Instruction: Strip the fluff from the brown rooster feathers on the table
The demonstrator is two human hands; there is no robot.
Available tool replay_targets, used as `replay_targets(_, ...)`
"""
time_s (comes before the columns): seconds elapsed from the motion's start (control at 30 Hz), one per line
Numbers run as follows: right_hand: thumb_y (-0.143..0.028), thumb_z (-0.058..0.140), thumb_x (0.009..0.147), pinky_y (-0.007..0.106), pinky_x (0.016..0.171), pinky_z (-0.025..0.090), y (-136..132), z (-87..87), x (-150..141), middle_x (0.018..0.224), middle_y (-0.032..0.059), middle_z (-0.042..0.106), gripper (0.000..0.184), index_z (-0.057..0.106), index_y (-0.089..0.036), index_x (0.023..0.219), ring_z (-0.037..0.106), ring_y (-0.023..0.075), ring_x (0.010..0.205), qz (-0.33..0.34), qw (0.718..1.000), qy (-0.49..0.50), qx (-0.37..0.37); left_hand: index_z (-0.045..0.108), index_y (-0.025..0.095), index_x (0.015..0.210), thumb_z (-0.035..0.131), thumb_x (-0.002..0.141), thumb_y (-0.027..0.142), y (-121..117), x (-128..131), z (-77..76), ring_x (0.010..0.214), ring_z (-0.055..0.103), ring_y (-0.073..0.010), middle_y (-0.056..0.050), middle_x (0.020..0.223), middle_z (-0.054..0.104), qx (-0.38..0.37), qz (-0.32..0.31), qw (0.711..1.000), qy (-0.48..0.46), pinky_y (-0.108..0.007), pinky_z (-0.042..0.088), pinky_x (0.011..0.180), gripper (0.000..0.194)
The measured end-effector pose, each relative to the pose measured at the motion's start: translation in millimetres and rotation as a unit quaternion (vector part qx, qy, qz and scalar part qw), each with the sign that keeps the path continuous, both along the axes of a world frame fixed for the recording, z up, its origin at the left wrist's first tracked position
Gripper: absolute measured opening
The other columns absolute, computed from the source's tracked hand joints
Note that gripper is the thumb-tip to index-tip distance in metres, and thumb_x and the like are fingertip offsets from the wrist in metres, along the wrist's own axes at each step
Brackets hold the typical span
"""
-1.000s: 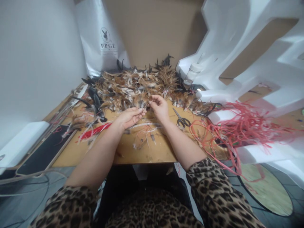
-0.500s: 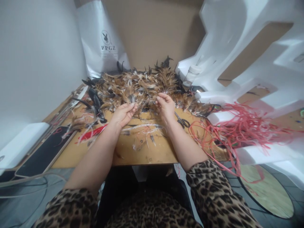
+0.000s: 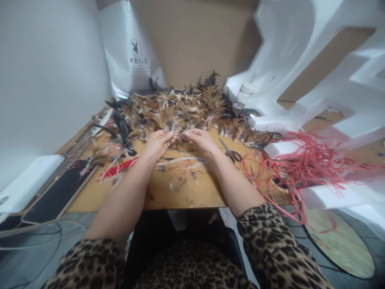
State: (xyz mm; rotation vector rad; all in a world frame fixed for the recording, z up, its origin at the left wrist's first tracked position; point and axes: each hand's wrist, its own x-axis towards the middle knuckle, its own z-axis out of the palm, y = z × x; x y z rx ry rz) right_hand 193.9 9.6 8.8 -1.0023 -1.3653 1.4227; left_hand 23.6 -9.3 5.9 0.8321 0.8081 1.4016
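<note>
Brown feathers are fanning up before a larger pile, the left hand pinching their base; the right hand is pointing inward alongside, fingers together, hold unclear.

On the table, scissors lie before the feathers; a bag seemingly stands behind them.
</note>
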Motion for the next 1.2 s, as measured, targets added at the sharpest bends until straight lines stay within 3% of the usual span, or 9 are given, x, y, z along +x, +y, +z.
replay_targets(0.23, -0.037, 0.076, 0.052, 0.022, 0.061, 0.04, -8.2, -0.8, -21.4, 0.064, -0.0029, 0.063, 0.029, 0.064, -0.018, 0.068, 0.054, 0.0078, 0.061, -0.049, 0.995, 0.085, -0.028, 0.068, 0.007, 0.071, 0.074, 0.061, 0.016, -3.1, 5.0, -3.3, 0.058, 0.061, -0.0081, -0.007, 0.065, 0.067, 0.001, -0.023, 0.998, 0.054, -0.017, 0.049, 0.06, 0.014)
replay_targets(0.47, -0.035, 0.076, 0.05, 0.021, 0.06, 0.04, -9.8, 1.5, -21.6, 0.061, -0.0033, 0.061, 0.028, 0.061, -0.016, 0.063, 0.051, 0.0063, 0.056, -0.052, 0.994, 0.09, -0.036, 0.068, 0.006, 0.071, 0.075, 0.06, 0.016, -2.1, 5.9, -5.5, 0.058, 0.062, -0.0087, -0.008, 0.066, 0.067, 0.003, -0.031, 0.997, 0.065, -0.017, 0.049, 0.06, 0.016)
replay_targets(0.7, -0.038, 0.072, 0.057, 0.02, 0.061, 0.039, -6.6, -3.0, -21.9, 0.06, -0.0047, 0.058, 0.027, 0.059, -0.016, 0.063, 0.049, 0.006, 0.057, -0.079, 0.992, 0.086, 0.037, 0.067, 0.005, 0.078, 0.068, 0.069, 0.011, 0.8, 0.8, -9.3, 0.063, 0.064, -0.0092, -0.011, 0.076, 0.069, -0.05, -0.082, 0.995, 0.007, -0.014, 0.05, 0.056, 0.011)
replay_targets(0.93, -0.038, 0.067, 0.064, 0.022, 0.066, 0.04, -5.6, -7.2, -21.7, 0.063, -0.0036, 0.059, 0.023, 0.059, -0.016, 0.066, 0.05, 0.0074, 0.06, -0.068, 0.99, 0.03, 0.119, 0.065, 0.004, 0.073, 0.063, 0.072, 0.006, -1.8, 2.0, -5.4, 0.056, 0.063, -0.0085, -0.009, 0.069, 0.068, -0.095, -0.118, 0.988, 0.001, -0.012, 0.048, 0.048, 0.003)
replay_targets(1.2, -0.037, 0.064, 0.066, 0.024, 0.066, 0.041, -2.9, -12.1, -21.9, 0.063, -0.0026, 0.059, 0.022, 0.059, -0.016, 0.066, 0.05, 0.0087, 0.061, -0.07, 0.984, -0.031, 0.161, 0.064, 0.005, 0.067, 0.067, 0.069, 0.008, -1.7, 2.4, -6.3, 0.05, 0.059, -0.0061, -0.007, 0.061, 0.065, -0.095, -0.098, 0.99, 0.038, -0.011, 0.046, 0.047, 0.005)
